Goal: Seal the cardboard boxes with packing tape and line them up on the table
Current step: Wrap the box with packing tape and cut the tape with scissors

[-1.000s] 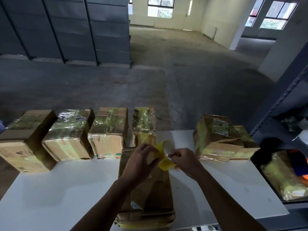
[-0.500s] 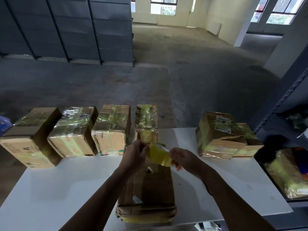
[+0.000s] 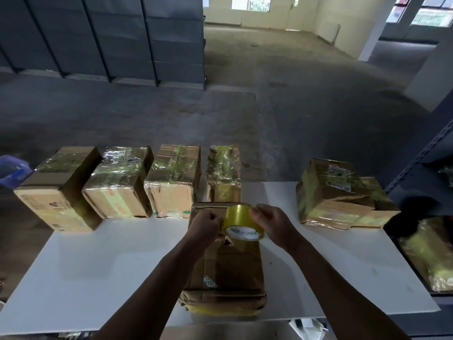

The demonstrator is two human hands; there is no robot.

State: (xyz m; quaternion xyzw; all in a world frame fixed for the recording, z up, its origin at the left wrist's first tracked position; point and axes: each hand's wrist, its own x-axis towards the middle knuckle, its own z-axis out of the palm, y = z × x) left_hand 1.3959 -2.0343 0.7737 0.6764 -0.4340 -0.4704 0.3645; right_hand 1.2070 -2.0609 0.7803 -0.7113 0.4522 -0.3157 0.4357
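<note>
Grey concrete floor fills the upper half of the frame, with dark shelving [image 3: 98, 33] at upper left and bright windows at the top edge. We work at a white table [image 3: 98, 266] that spans the lower half.

1. Our left hand [image 3: 204, 225] sits at centre frame, fingers curled tight against the left rim of the tape roll [image 3: 241, 220]. We cannot tell whether they pinch a free tape end.
2. Our right hand [image 3: 272, 224] grips the same roll from the right, fingertips curled over its top edge.
3. We hold the yellow roll tilted, its white core facing the camera, just above the far end of the near box [image 3: 232, 268].
4. That box lies lengthwise at lower centre, with a yellow tape band across its near end.

A row of taped boxes [image 3: 171, 182], four in number, lines the far table edge at centre left. One separate box [image 3: 343, 195], also taped, sits at centre right, well apart from the row. A wrapped package [image 3: 429, 253] rests on a rack at the right edge
</note>
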